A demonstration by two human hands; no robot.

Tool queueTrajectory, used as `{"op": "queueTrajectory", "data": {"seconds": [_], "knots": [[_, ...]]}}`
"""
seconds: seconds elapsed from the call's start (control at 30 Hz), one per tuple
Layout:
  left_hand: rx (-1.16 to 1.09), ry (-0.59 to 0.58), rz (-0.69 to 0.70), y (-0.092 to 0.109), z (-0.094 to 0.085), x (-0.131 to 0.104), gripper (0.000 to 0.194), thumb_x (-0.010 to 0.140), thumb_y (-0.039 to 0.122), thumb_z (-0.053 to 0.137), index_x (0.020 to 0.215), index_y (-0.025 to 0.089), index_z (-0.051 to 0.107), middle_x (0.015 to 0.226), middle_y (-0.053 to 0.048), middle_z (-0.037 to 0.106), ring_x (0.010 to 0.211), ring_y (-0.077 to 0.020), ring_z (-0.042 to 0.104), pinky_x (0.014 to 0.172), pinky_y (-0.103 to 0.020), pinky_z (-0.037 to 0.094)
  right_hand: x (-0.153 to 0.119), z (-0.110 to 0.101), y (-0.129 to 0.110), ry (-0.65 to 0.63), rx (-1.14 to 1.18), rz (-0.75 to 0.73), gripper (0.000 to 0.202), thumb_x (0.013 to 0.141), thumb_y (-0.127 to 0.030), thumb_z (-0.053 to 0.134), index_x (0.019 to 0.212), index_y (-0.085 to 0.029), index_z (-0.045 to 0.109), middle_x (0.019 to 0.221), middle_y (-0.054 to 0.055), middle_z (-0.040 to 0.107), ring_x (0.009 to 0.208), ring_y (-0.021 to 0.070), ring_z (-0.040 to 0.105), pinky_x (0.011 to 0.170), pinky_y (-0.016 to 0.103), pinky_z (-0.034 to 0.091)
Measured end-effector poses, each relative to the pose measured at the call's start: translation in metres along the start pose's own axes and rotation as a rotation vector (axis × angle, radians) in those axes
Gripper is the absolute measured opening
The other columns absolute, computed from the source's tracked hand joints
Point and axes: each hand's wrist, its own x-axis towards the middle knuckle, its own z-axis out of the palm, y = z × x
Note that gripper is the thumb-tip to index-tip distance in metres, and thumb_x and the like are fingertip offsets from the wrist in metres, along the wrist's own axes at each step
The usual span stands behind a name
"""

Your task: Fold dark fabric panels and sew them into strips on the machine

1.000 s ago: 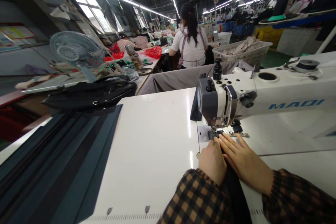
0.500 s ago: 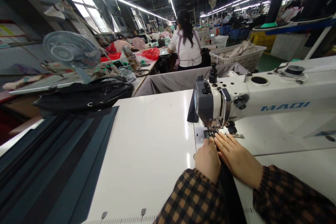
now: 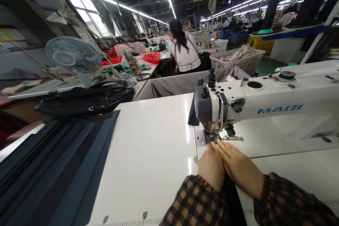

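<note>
A strip of dark fabric [image 3: 233,201] runs from the near table edge, between my forearms, to the presser foot [image 3: 212,135] of a white sewing machine [image 3: 270,95]. My left hand [image 3: 211,166] is closed over the strip just before the foot, fingers bent and their undersides hidden. Beside it, touching, my right hand [image 3: 239,166] lies flat with its fingers stretched forward and close together on the fabric. A short dark end of fabric [image 3: 195,111] shows behind the machine head.
Stacked dark blue-green fabric pieces [image 3: 66,162] lie at left on the white table [image 3: 148,148]. Behind them are a black bag [image 3: 87,100] and a fan [image 3: 72,56]. A person in white [image 3: 185,51] sits ahead, near a white basket [image 3: 238,60]. Thread cones [image 3: 271,14] stand at right.
More fabric shows between my fingertips and the presser foot; both hands sit slightly farther from the needle. The right hand stays flat beside the left. The camera view has shifted slightly.
</note>
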Motion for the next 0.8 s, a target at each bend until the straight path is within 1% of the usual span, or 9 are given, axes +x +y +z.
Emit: {"op": "queueTrajectory", "data": {"seconds": [0.13,0.23,0.3,0.37,0.47,0.57,0.67,0.73,0.8], "knots": [[-0.018,0.054,-0.002,-0.004,-0.007,0.014,0.033,0.079,0.012,0.037,0.111,0.011,0.046,0.104,-0.012,0.053,0.087,-0.0218,0.057,0.076,-0.032,0.045,0.006,0.003,0.003,0.028,-0.004,0.014,0.038,0.086,-0.016,0.034,0.120,-0.007,0.048,0.124,0.014,0.048,0.115,0.0211,0.043,0.097,0.039,0.038],[-0.042,0.097,-0.026,-0.007,-0.007,0.006,0.028,0.084,0.018,0.033,0.109,0.014,0.046,0.104,-0.011,0.053,0.085,-0.0211,0.058,0.074,-0.032,0.046,-0.004,0.003,-0.006,0.043,-0.004,0.043,0.035,0.087,-0.019,0.034,0.116,-0.008,0.051,0.122,0.014,0.050,0.115,0.0217,0.044,0.097,0.040,0.038],[-0.090,0.113,-0.049,-0.008,0.000,-0.016,0.028,0.086,0.018,0.029,0.109,0.014,0.045,0.102,-0.010,0.055,0.087,-0.0204,0.058,0.076,-0.032,0.046,-0.021,-0.001,-0.020,0.040,0.000,0.077,0.037,0.087,-0.020,0.034,0.119,-0.008,0.048,0.124,0.014,0.048,0.117,0.0225,0.042,0.097,0.041,0.038],[-0.212,0.136,-0.079,-0.007,0.015,-0.054,0.028,0.086,0.019,0.029,0.109,0.015,0.044,0.102,-0.010,0.057,0.090,-0.0203,0.058,0.079,-0.032,0.045,-0.044,-0.009,-0.040,0.034,0.015,0.115,0.040,0.088,-0.021,0.034,0.124,-0.007,0.042,0.129,0.014,0.042,0.119,0.0239,0.038,0.098,0.043,0.037],[-0.495,0.182,-0.194,-0.005,0.048,-0.123,0.029,0.086,0.026,0.031,0.112,0.020,0.042,0.102,-0.008,0.060,0.090,-0.0216,0.058,0.077,-0.034,0.045,-0.089,-0.025,-0.076,0.055,0.109,0.177,0.048,0.087,-0.022,0.034,0.132,-0.008,0.029,0.135,0.014,0.033,0.123,0.0267,0.032,0.098,0.048,0.035],[-0.853,0.172,-0.311,-0.002,0.075,-0.176,0.020,0.085,0.033,0.036,0.095,0.021,0.048,0.083,-0.005,0.062,0.075,-0.0191,0.060,0.067,-0.029,0.047,-0.133,-0.037,-0.108,0.109,0.272,0.359,0.052,0.086,-0.018,0.031,0.136,-0.011,0.018,0.137,0.013,0.030,0.122,0.0275,0.032,0.095,0.047,0.039],[-1.112,0.150,-0.378,0.001,0.085,-0.195,0.018,0.082,0.036,0.043,0.081,0.019,0.049,0.075,-0.003,0.060,0.075,-0.0177,0.059,0.067,-0.026,0.047,-0.173,-0.035,-0.129,0.117,0.424,0.560,0.054,0.087,-0.018,0.032,0.138,-0.014,0.014,0.132,0.012,0.039,0.114,0.0235,0.045,0.082,0.034,0.050],[-1.143,0.158,-0.390,0.005,0.083,-0.196,0.018,0.081,0.035,0.045,0.078,0.018,0.048,0.077,-0.003,0.060,0.077,-0.0175,0.058,0.068,-0.026,0.047,-0.193,-0.029,-0.136,0.094,0.455,0.534,0.053,0.088,-0.020,0.033,0.138,-0.020,0.015,0.125,0.008,0.048,0.104,0.0198,0.054,0.073,0.026,0.053],[-1.050,0.193,-0.367,0.011,0.078,-0.198,0.015,0.082,0.034,0.044,0.077,0.019,0.046,0.077,-0.003,0.060,0.074,-0.0169,0.058,0.067,-0.025,0.046,-0.204,-0.024,-0.141,0.078,0.427,0.464,0.052,0.088,-0.021,0.033,0.137,-0.025,0.016,0.119,0.004,0.054,0.098,0.0187,0.057,0.067,0.025,0.054]]}}
